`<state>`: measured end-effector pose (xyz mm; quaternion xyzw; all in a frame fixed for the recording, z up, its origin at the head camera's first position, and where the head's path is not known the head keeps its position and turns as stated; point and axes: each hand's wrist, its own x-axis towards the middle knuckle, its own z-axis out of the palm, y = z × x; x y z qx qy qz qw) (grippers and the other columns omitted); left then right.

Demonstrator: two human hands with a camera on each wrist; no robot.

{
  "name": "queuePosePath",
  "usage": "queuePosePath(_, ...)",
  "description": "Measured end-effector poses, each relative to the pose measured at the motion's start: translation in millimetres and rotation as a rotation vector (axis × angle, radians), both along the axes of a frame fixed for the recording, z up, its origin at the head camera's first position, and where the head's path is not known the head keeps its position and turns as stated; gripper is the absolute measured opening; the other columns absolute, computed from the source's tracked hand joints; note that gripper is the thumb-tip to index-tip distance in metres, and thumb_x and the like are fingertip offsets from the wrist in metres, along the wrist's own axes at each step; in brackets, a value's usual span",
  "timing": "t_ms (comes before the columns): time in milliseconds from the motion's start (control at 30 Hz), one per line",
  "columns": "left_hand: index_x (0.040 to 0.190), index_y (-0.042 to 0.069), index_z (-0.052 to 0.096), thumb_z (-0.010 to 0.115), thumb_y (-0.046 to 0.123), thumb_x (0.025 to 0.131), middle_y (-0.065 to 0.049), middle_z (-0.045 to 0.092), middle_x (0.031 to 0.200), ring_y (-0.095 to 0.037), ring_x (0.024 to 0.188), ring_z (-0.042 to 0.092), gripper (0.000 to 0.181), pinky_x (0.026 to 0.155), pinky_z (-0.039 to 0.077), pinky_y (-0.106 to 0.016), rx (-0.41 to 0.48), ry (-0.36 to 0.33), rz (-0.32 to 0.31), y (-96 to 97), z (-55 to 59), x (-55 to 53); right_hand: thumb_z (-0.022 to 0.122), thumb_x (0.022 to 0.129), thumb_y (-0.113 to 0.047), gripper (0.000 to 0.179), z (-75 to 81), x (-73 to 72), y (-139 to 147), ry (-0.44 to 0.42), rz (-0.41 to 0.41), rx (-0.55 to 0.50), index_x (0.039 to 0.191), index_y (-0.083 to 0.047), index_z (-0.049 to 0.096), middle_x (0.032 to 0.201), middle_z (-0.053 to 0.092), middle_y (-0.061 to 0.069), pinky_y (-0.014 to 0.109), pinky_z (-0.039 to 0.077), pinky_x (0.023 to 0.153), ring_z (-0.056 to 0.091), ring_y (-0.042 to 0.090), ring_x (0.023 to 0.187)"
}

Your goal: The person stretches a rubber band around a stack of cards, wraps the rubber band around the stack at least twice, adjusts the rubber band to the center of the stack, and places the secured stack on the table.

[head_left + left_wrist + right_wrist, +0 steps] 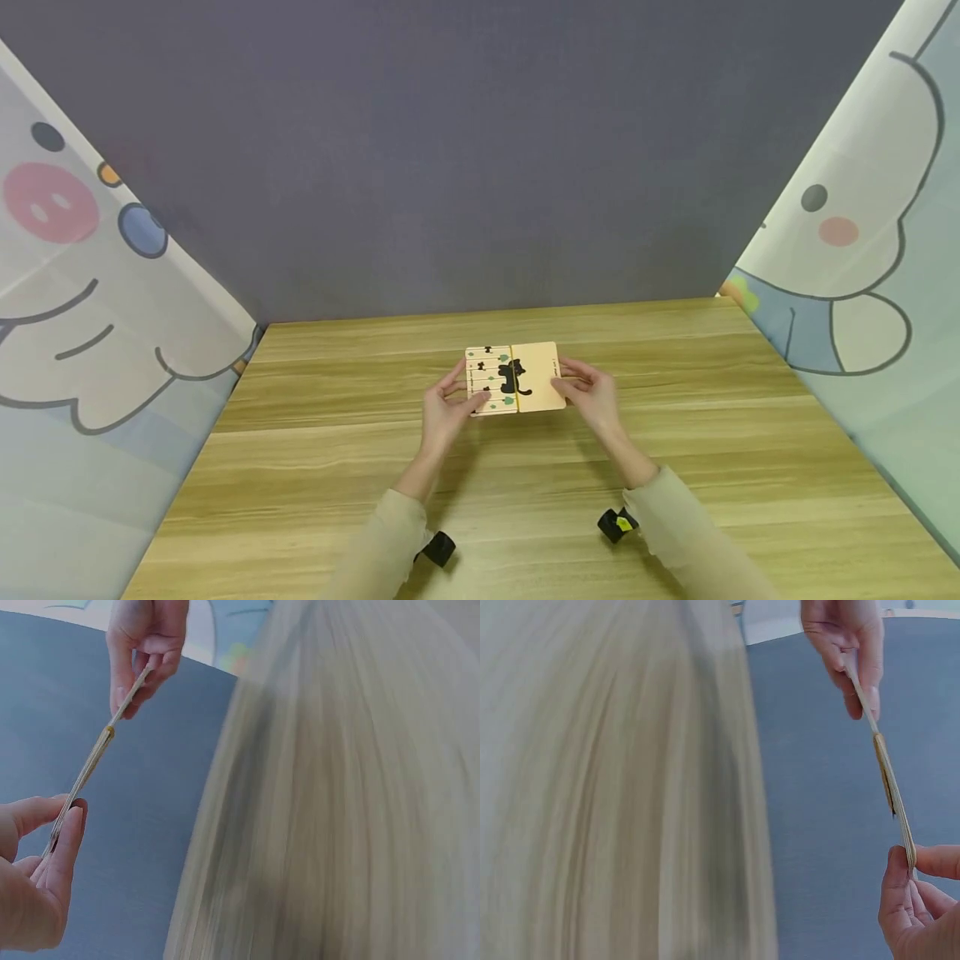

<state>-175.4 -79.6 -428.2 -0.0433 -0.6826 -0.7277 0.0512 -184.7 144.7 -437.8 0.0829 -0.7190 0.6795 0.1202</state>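
Note:
A small cream notebook (pixel 538 375) is held up in front of me over the table, spread flat with a yellow line down its middle. A black cat and green leaf shapes are printed on its left part; the right part is mostly plain. My left hand (pixel 442 412) pinches its left edge, thumb on the near face and fingers behind. At the opposite edge my right hand (pixel 596 398) does the same. In the left wrist view the notebook (pixel 91 761) appears edge-on, as a thin stack between both hands. The right wrist view shows its layered edge (pixel 900 802).
The wood-grain table (pixel 337 467) lies under both forearms. Behind it stands a dark grey panel (pixel 480 167). Cartoon-printed cloths hang at the left (pixel 135 333) and right (pixel 847 317). Small black devices show by the left wrist (pixel 439 549) and the right wrist (pixel 613 527).

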Motion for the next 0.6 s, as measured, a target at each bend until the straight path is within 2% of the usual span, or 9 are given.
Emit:
queuePosePath(67,0.129,0.000,0.042,0.071,-0.005,0.069,-0.027,0.059,0.091,-0.026,0.056,0.063,0.067,0.052,0.052,-0.045,-0.038,0.015,0.003,-1.1,-1.6,-4.4,0.066,0.076,0.000,0.037,13.3,2.1,-6.5,-0.067,-0.041,0.073,0.111,0.008,0.056,0.094,0.059,0.024,0.023,0.052,0.049,0.061,0.013,0.066)
queuePosePath(167,0.127,-0.001,0.044,0.072,-0.003,0.069,-0.026,0.058,0.089,-0.025,0.054,0.062,0.065,0.051,0.052,-0.047,-0.098,0.030,0.008,-3.0,-4.7,-11.5,0.064,0.078,0.002,0.038,13.6,-3.2,-8.5,-0.125,-0.046,0.127,0.114,0.009,0.054,0.097,0.058,0.027,0.020,0.051,0.051,0.062,0.016,0.069)
queuePosePath(433,0.123,-0.002,0.049,0.074,0.000,0.067,-0.018,0.062,0.079,-0.021,0.050,0.060,0.061,0.048,0.051,-0.047,-0.261,0.031,0.037,-4.8,-13.9,-30.8,0.064,0.075,0.005,0.035,0.6,-23.4,-11.7,-0.162,-0.085,0.207,0.109,0.010,0.057,0.093,0.060,0.027,0.016,0.050,0.054,0.062,0.027,0.073)
queuePosePath(600,0.123,-0.002,0.049,0.074,0.000,0.067,-0.016,0.063,0.078,-0.016,0.050,0.059,0.061,0.049,0.053,-0.043,-0.309,-0.009,0.031,-6.2,-20.5,-42.6,0.065,0.075,0.004,0.035,-8.1,-34.6,-13.3,-0.202,-0.098,0.235,0.109,0.007,0.058,0.092,0.061,0.024,0.017,0.049,0.053,0.062,0.028,0.074)
